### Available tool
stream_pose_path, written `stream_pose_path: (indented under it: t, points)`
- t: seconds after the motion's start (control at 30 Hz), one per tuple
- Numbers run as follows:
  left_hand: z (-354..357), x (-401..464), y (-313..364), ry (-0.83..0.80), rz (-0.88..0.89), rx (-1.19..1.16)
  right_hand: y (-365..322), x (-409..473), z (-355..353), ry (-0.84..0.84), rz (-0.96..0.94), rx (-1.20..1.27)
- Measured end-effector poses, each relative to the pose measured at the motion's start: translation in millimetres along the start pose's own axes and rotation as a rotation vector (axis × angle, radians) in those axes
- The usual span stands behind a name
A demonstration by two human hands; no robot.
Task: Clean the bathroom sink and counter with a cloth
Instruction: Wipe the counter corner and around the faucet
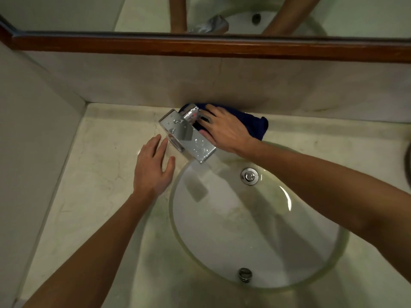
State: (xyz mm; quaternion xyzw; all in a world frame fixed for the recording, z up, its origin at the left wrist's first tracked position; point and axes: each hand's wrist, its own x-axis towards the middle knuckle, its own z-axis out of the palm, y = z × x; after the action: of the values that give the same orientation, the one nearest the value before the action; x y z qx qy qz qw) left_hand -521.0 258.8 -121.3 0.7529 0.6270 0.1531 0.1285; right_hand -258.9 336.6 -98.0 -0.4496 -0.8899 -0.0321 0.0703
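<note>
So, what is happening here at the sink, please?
A person is cleaning a bathroom counter. The right hand presses a dark blue cloth flat on the counter behind the chrome faucet, near the back wall. The left hand is open, with its fingers spread, on the counter just left of the faucet, holding nothing. The glass sink is empty, and water drops sit on the faucet.

glossy wet chrome faucet (189, 135), clear glass sink (333, 258), matt veined stone surface (93, 174), soft dark-blue cloth (255, 125), polished wood mirror frame (200, 46).

Head cam, close, looking steeply down at sink (259, 221), counter (93, 174)
</note>
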Motion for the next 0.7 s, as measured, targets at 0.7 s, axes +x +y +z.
stream_pose_path:
  t: [0.7]
  points:
    - [-19.8, 12.3, 19.1, -0.007, 0.073, -0.029, 108.5, -150.9, -14.4, 0.071, 0.205, 0.109]
